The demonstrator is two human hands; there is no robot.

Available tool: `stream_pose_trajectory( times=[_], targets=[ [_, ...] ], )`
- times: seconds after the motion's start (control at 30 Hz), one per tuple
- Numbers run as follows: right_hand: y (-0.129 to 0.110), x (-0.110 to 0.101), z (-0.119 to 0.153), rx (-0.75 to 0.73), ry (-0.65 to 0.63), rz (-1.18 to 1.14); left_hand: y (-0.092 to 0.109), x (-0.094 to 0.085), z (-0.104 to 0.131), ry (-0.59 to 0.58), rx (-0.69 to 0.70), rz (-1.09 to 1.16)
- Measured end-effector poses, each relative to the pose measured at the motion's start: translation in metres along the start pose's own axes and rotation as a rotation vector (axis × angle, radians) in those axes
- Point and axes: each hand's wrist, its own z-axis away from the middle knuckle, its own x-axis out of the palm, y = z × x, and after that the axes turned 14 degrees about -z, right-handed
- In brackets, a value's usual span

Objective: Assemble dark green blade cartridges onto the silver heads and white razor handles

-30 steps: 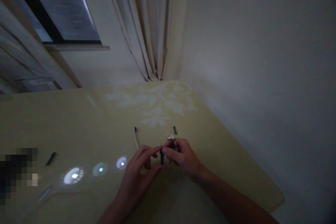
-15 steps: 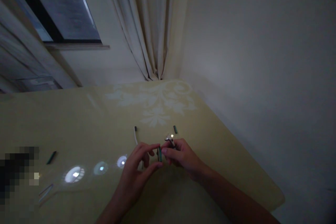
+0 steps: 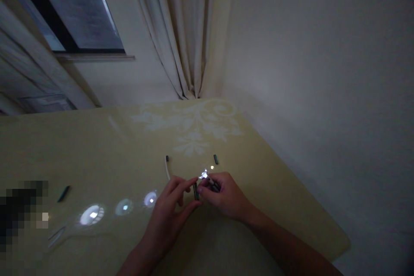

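Between the thumb and index finger of my left hand [image 3: 170,207] is a small dark green piece [image 3: 196,191], held upright by its two ends. My right hand [image 3: 224,193] is closed around a shiny metal tool [image 3: 207,177], its bright head pointing up and left, just above the green piece. The right thumb tip is beside or against the green piece; the exact contact is too small to tell. Beyond my left hand lies a white cable with a dark end [image 3: 167,164], partly hidden by the fingers. Another small dark green piece [image 3: 216,159] lies beyond my right hand.
A yellowish table [image 3: 129,151] with a pale floral pattern meets a wall on the right. On its left lie a dark green piece [image 3: 64,193], a thin looped wire [image 3: 57,237] and a pixelated dark object [image 3: 19,211]. Curtains [image 3: 181,21] hang behind.
The metal tool has turned in my right hand, and its head now shows brightly near my left index fingertip. The held green piece has shifted slightly left.
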Motion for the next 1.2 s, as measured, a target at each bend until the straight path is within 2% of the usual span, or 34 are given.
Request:
stream_pose_trajectory(
  times=[0.2,0.3,0.37,0.47,0.57,0.63,0.73,0.87,1.0,1.2],
  targets=[
    [0.002,0.002,0.003,0.011,-0.007,0.053,-0.004,0.002,0.003,-0.018,0.012,-0.116],
    [0.000,-0.001,0.002,0.002,-0.025,0.032,-0.002,-0.004,0.000,-0.019,-0.058,-0.054],
    [-0.003,-0.005,0.001,0.006,-0.074,-0.034,-0.002,-0.011,-0.003,-0.022,-0.165,0.066],
    [-0.004,-0.010,-0.001,0.061,-0.158,-0.179,-0.005,-0.018,-0.005,-0.052,-0.381,0.379],
    [-0.003,-0.009,0.000,0.131,-0.227,-0.320,-0.007,-0.016,-0.001,-0.069,-0.546,0.698],
    [-0.002,-0.007,0.003,0.177,-0.287,-0.422,-0.006,-0.009,0.003,-0.082,-0.598,0.849],
    [-0.003,-0.002,0.009,0.226,-0.356,-0.498,-0.003,0.003,0.009,-0.130,-0.644,1.024],
    [-0.006,0.003,0.013,0.194,-0.422,-0.466,0.001,0.014,0.015,-0.175,-0.668,1.166],
    [-0.008,0.005,0.014,0.134,-0.418,-0.398,0.004,0.016,0.017,-0.196,-0.624,1.242],
    [-0.009,0.006,0.014,0.113,-0.418,-0.378,0.004,0.013,0.015,-0.188,-0.628,1.256]
  ],
)
